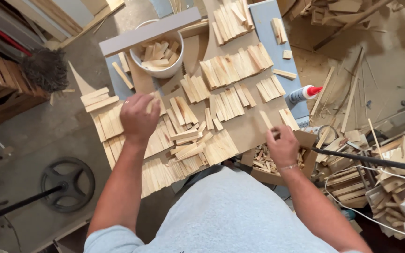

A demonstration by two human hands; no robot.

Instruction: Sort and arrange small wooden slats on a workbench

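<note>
Head view: wooden slats point(221, 105) crowd the worktop point(247, 129), with a white bucket point(158, 70) and glue bottle point(303, 93) behind. Left hand point(138, 117) curls over slats; right hand point(282, 146) pinches a slat point(266, 120) above a cardboard box point(305, 161), its fingertips hidden.

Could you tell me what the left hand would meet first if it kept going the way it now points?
Probably the white bucket of wood pieces, past the left hand; depth is unclear.

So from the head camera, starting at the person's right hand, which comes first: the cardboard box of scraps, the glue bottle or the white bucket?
From the right hand:
1. Cardboard box of scraps, directly under the hand, at the board's edge.
2. Glue bottle, lying farther up, on the right side.
3. White bucket, farthest, up and to the left, holding wood pieces.
</note>
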